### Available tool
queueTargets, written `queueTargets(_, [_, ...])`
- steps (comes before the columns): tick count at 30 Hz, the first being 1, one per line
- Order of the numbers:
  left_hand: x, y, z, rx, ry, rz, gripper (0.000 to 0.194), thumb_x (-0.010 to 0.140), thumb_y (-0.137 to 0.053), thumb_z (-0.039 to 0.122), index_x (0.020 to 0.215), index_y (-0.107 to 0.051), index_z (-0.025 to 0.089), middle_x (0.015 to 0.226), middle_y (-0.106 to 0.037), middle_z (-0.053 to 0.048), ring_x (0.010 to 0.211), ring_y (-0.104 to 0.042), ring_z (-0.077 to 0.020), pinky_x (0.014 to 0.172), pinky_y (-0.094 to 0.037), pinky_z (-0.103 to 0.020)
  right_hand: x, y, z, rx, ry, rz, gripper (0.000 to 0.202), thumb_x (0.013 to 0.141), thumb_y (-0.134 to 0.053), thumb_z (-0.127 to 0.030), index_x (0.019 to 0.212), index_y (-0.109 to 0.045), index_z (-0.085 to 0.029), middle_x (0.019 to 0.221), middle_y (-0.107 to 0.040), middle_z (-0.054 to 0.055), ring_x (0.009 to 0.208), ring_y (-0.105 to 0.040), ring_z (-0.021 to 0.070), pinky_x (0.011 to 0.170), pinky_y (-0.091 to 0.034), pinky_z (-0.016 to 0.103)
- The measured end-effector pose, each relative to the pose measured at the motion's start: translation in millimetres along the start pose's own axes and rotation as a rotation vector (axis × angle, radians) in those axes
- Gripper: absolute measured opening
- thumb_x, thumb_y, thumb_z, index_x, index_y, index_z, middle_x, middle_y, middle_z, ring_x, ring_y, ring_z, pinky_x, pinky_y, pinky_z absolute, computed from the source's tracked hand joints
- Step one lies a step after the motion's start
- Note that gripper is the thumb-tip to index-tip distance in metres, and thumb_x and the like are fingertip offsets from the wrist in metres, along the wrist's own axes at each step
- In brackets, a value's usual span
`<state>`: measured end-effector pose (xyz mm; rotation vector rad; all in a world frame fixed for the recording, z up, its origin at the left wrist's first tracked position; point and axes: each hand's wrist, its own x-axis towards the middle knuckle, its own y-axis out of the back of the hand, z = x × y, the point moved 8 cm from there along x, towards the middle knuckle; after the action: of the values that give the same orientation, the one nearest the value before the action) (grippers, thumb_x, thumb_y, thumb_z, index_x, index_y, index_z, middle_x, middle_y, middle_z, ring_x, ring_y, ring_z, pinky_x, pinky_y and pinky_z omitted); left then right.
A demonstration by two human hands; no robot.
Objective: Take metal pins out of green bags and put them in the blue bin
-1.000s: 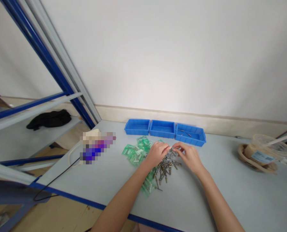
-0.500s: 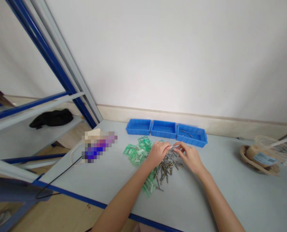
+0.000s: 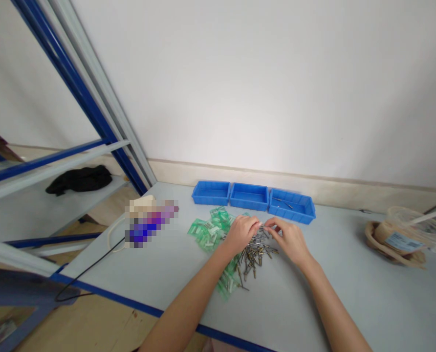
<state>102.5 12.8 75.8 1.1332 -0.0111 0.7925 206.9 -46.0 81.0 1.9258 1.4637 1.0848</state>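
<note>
Over the far end of a loose pile of thin metal rods (image 3: pixel 254 256), some with brass-coloured ends, my two hands almost meet. My left hand (image 3: pixel 242 232) is closed, thumb and fingers pinched around something too small to make out. Close on its right, my right hand (image 3: pixel 287 238) also has thumb and forefinger pressed together at the same spot. What lies between the fingertips is not clear, though a bit of shiny metal shows there. Green plastic packets (image 3: pixel 207 235) lie to the left of the pile and partly under my left forearm.
Three blue trays stand in a row by the wall: a left tray (image 3: pixel 211 203), a middle tray (image 3: pixel 249 206) and a right tray (image 3: pixel 294 215) holding a few thin rods. A labelled plastic tub (image 3: pixel 403 239) sits at the right. Blurred-out items and a black cable (image 3: pixel 93 265) lie left.
My right thumb and forefinger have drawn together into a pinch near my left fingertips. My left hand has hardly moved.
</note>
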Motion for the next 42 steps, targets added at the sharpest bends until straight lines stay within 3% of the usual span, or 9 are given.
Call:
queueTargets(5, [0.1,0.5,2.2,-0.063,-0.002,-0.013,0.021,0.094,-0.039,0.03,0.087,-0.056,0.019,0.068,-0.061,0.003,0.071,-0.057,-0.0138,0.075,-0.038,-0.027,0.4,1.6,1.6,-0.024,-0.007,0.014,0.031,0.09,-0.039,-0.043,0.087,-0.063,-0.023,0.083,-0.069,0.002,0.072,-0.062,0.018,0.066,-0.041,0.028])
queueTargets(14, [0.8,1.6,-0.6,0.021,-0.004,0.022,0.034,0.095,-0.035,0.028,0.068,-0.052,0.018,0.067,-0.059,0.001,0.068,-0.055,-0.0141,0.072,-0.037,-0.028,-1.5,-1.6,-2.0,-0.007,0.03,0.004,0.03,0.09,-0.041,-0.043,0.087,-0.064,-0.023,0.083,-0.069,0.001,0.07,-0.062,0.017,0.066,-0.042,0.027])
queueTargets(17, [1.8,6.5,-6.5,0.039,0.046,0.066,0.036,0.096,-0.033,0.03,0.066,-0.051,0.018,0.066,-0.059,0.0,0.069,-0.055,-0.0147,0.072,-0.037,-0.028,3.6,4.4,4.7,-0.036,-0.007,0.073,0.032,0.09,-0.04,-0.043,0.088,-0.065,-0.023,0.08,-0.069,0.001,0.069,-0.062,0.017,0.064,-0.041,0.026])
queueTargets(21, [2.8,12.7,-18.4,0.05,0.129,0.117,0.039,0.096,-0.031,0.03,0.066,-0.052,0.019,0.068,-0.061,-0.001,0.07,-0.055,-0.0154,0.073,-0.038,-0.03,25.1,29.3,30.6,-0.135,-0.167,0.26,0.031,0.09,-0.041,-0.043,0.091,-0.065,-0.023,0.082,-0.069,0.003,0.073,-0.061,0.019,0.065,-0.04,0.028])
queueTargets(25, [3.2,14.7,-24.4,0.052,0.152,0.129,0.038,0.095,-0.031,0.03,0.066,-0.052,0.019,0.066,-0.06,-0.001,0.068,-0.055,-0.0153,0.071,-0.038,-0.029,42.6,44.9,38.6,-0.37,-0.165,0.327,0.033,0.088,-0.044,-0.04,0.109,-0.059,-0.02,0.114,-0.06,0.013,0.101,-0.054,0.0283,0.077,-0.04,0.038])
queueTargets(28, [3.6,13.1,-26.5,0.061,0.152,0.126,0.037,0.095,-0.032,0.029,0.066,-0.053,0.019,0.066,-0.06,0.0,0.068,-0.055,-0.0151,0.071,-0.038,-0.029,36.2,33.2,29.7,-0.347,-0.058,0.228,0.035,0.087,-0.047,-0.038,0.117,-0.053,-0.022,0.121,-0.055,0.013,0.106,-0.05,0.0276,0.08,-0.038,0.04])
queueTargets(32, [4.5,6.9,-26.8,0.095,0.131,0.096,0.036,0.095,-0.033,0.028,0.067,-0.054,0.019,0.067,-0.061,-0.001,0.069,-0.056,-0.0157,0.072,-0.039,-0.029,9.4,-17.0,13.6,-0.115,0.057,-0.234,0.018,0.082,-0.053,-0.03,0.098,-0.061,-0.025,0.098,-0.064,0.003,0.092,-0.056,0.0202,0.079,-0.039,0.033])
queueTargets(34, [4.2,4.8,-26.6,0.113,0.129,0.079,0.036,0.094,-0.034,0.028,0.067,-0.054,0.018,0.068,-0.062,-0.002,0.071,-0.056,-0.0163,0.073,-0.039,-0.03,-1.1,-30.8,10.8,-0.05,0.033,-0.349,0.011,0.078,-0.057,-0.025,0.087,-0.063,-0.022,0.091,-0.064,0.002,0.085,-0.057,0.0184,0.074,-0.039,0.029])
queueTargets(42, [2.1,6.5,-21.3,0.125,0.107,0.055,0.036,0.095,-0.034,0.028,0.069,-0.056,0.018,0.069,-0.061,-0.002,0.072,-0.056,-0.0165,0.072,-0.038,-0.029,-0.9,-33.5,8.9,-0.001,0.018,-0.309,0.009,0.077,-0.055,-0.014,0.079,-0.062,-0.018,0.084,-0.062,0.004,0.082,-0.057,0.0178,0.074,-0.04,0.027])
